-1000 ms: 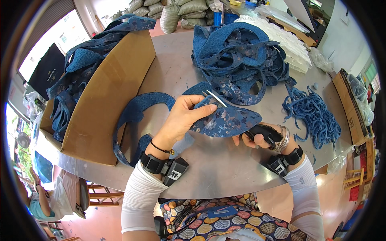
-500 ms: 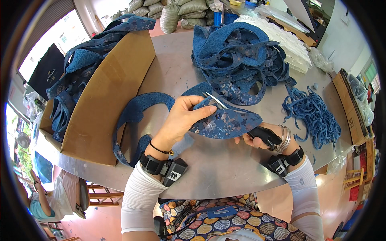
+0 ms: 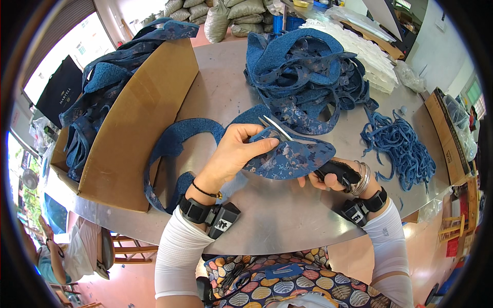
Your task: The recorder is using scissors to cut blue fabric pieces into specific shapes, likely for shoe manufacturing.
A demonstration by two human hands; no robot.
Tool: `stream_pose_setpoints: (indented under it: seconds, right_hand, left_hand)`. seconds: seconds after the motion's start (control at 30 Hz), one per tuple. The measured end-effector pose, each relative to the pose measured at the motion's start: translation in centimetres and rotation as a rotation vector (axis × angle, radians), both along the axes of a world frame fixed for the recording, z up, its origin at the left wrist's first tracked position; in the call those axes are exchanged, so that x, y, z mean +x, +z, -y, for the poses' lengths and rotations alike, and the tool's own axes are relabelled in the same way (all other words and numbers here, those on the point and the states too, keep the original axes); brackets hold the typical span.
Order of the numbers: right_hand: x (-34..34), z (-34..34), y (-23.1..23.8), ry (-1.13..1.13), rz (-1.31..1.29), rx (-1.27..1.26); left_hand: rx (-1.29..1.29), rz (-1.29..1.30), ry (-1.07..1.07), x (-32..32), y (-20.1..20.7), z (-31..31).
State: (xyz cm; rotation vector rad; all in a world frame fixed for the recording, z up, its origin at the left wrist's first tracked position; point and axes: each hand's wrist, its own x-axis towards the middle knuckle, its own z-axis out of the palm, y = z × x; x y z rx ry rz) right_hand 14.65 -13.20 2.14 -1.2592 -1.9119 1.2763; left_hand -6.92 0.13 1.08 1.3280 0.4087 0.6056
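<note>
So the left hand [image 3: 233, 151] has a good pinch on a dark blue fabric piece with a pale and rusty floral print [image 3: 292, 159], thumb pressed on top and the other fingers tucked mostly out of sight behind it. That piece is up in front of the person, above the bare grey metal tabletop [image 3: 287, 220], between the two hands. The right hand [image 3: 336, 178] has its fingers wrapped around the black handles of a pair of silver-bladed scissors [image 3: 279, 128]; the blades stand a little apart at the fabric's far edge, tips pointing up-left near the left thumb. A fuzzy blue curved strip [image 3: 165, 143] lies just left of the left hand, beside an open brown cardboard box [image 3: 141, 128] stuffed with similar blue strips [image 3: 105, 77]. Beyond the hands there's a big tangled pile of wide blue strips [image 3: 308, 72], and over right a heap of skinny blue offcuts [image 3: 403, 154].
</note>
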Motion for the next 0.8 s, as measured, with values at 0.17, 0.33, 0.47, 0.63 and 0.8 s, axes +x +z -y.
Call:
stream_pose_setpoints:
  seconds: [0.17,0.33,0.47,0.63,0.8]
  right_hand:
    - [-0.6,0.1,-0.3,-0.082,-0.012,0.084]
    - [0.2,-0.1,-0.9,-0.091,-0.033,0.011]
    - [0.7,-0.8,-1.4,-0.051,-0.011,0.025]
    - [1.7,-1.2,-1.8,-0.007,0.027,0.054]
    - [2.0,-0.9,-0.9,-0.011,0.041,-0.005]
  left_hand:
    - [0.001,0.000,0.011,0.0,-0.2,-0.1]
    - [-0.008,-0.001,-0.005,-0.1,0.0,0.0]
    - [0.014,-0.012,-0.010,-0.2,0.3,0.0]
    - [0.021,-0.064,-0.046,-0.7,0.4,-0.4]
    - [0.067,-0.114,-0.038,-0.9,0.3,-0.5]
